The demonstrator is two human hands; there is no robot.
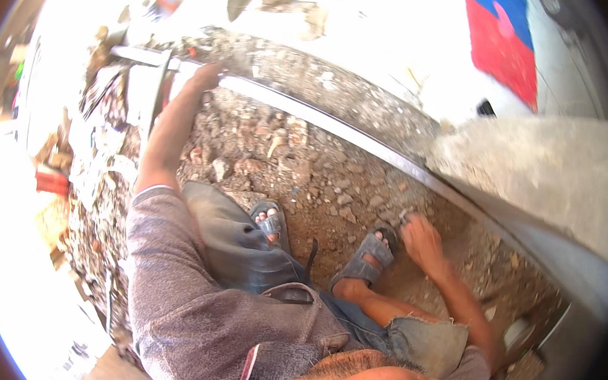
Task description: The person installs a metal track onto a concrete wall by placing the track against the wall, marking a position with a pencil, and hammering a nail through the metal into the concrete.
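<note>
My left hand [207, 77], its arm stretched forward, is closed around a long, straight, silvery metal bar [310, 113]. The bar runs slantwise from the far left toward the lower right, over rubble and along the base of a low wall. Down by my right foot, my right hand [423, 241] is close to the dirt, with its fingers drawn together. Something small and dark shows at its fingertips, too small to make out. Between my two sandals [364, 259] lies loose brown soil [322, 227] with stones in it.
A grey concrete ledge [541, 173] rises on the right beyond the bar. Behind it a red and blue cloth or mat [503, 59] lies on a pale floor. Broken stones [249, 166] cover the ground. Mixed debris and a red object [52, 183] are at left, partly lost in glare.
</note>
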